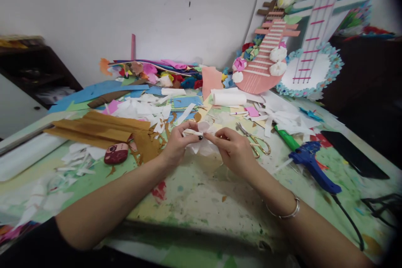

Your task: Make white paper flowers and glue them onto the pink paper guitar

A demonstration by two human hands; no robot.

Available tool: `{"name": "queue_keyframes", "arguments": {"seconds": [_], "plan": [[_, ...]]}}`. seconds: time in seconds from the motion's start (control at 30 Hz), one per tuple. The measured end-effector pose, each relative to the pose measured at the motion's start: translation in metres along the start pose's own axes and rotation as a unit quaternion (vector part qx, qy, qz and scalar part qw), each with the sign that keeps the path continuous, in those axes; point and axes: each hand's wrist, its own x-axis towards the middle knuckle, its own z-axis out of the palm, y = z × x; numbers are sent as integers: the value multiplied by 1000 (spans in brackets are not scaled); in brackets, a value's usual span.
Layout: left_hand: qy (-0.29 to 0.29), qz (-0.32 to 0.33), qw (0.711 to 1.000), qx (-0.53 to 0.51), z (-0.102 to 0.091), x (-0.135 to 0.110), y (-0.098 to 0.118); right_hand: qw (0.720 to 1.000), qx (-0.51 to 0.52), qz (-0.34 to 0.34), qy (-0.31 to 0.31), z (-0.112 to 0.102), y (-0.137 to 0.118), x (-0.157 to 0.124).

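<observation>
Over the middle of the table, my left hand (179,142) pinches a piece of thin white paper (204,147), with the thumb laid along it. From the other side, my right hand (235,150) is closed with its fingertips on the same paper. Part of the paper is translucent and spreads out below the fingers. How it is folded is too small to make out. Gold-handled scissors (262,145) lie spread just beyond my right hand. Brown crepe paper (100,127) and a dark red rounded gadget (116,153) lie left of my left hand.
A blue glue gun (314,165) with its cord and a black phone (354,155) lie at the right. White paper scraps (147,111) and a white roll (229,98) fill the back. Paper instruments (266,58) decorated with flowers lean on the wall.
</observation>
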Motion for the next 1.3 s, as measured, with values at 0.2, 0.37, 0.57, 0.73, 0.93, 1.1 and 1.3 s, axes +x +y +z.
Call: {"name": "queue_keyframes", "arguments": {"seconds": [0.2, 0.37, 0.57, 0.73, 0.93, 1.1, 1.3], "plan": [[11, -2, 1000, 11, 0, -1, -1, 1000, -5, 2, -7, -2, 0, 1], [6, 2, 1000, 9, -1, 0, -1, 1000, -19, 10, 7, -1, -4, 1], [8, -2, 1000, 3, 0, 0, -1, 1000, -19, 15, 0, 0, -3, 0], [3, -9, 1000, -17, 1, -2, 1, 1000, -21, 6, 1, -1, -3, 1], [-4, -8, 999, -47, 3, -2, 1, 1000, -17, -5, -12, -5, -2, 2], [1, -16, 999, -48, 4, -1, 1, 1000, -14, -4, -11, -6, 0, 3], [6, 8, 1000, -20, 1, 0, -4, 1000, -17, 4, -7, -4, -1, 2]]}}
